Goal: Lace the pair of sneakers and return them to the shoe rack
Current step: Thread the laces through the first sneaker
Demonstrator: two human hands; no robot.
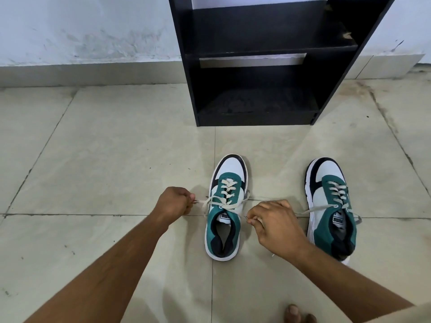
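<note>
Head view is showing you two green, white and black sneakers standing upright on the pale floor tiles (105,148), toes pointing away from you toward the black shoe rack (256,66). The rack is standing against the wall (81,31), and the shelves that are in sight are holding nothing that can be made out. Both shoes are sitting well short of the rack, out on the open floor.

Your left hand (173,202) is closing into a loose fist just to the left of the near sneaker (225,210), pinching one end of its cream lace (205,202) between thumb and fingertips. The lace is running taut from that pinch across to the top eyelets. Your right hand (277,223) is sitting between the two shoes, fingers curled downward and pinched together on the other end of the same lace, which is crossing over the collar of the near sneaker. That shoe is showing criss-crossed lacing up the tongue, with the ends not yet tied.

Off to the right, the second sneaker (331,206) is lying apart from your hands, laced as well, with loose lace ends (314,209) trailing out to both sides onto the tile. Your bare toes (293,313) are peeking in at the bottom edge.
</note>
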